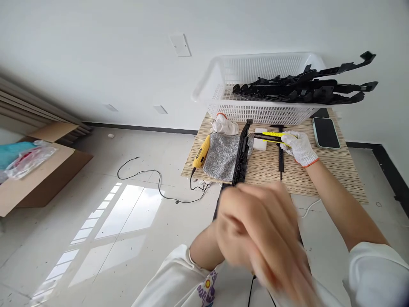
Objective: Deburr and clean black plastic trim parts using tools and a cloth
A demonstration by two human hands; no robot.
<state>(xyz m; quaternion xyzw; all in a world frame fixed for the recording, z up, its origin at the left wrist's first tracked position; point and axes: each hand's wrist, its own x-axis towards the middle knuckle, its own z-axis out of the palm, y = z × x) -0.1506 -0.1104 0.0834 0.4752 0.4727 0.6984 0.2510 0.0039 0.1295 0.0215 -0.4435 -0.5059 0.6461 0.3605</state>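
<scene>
In my gloved right hand (298,147) is a yellow-and-black utility knife (271,136), its blade pointing left. The blade tip is at the edge of a long, narrow black plastic part (242,157); I cannot tell whether they touch. The part lies across a grey cloth (220,155), its near end hidden behind my left hand. My left hand (255,226) is bare, close to the camera and blurred by motion. Its fingers look bent, but what they hold, if anything, is hidden. Beyond the blade lies a white block (260,140).
A white plastic basket (255,111) with several black parts (287,91) stands at the table's back. A yellow corded tool (201,152), a crumpled glove (224,124), a black caliper-like tool (281,157) and a phone (326,133) lie around. A cable (159,183) crosses the floor near a cardboard box (47,175).
</scene>
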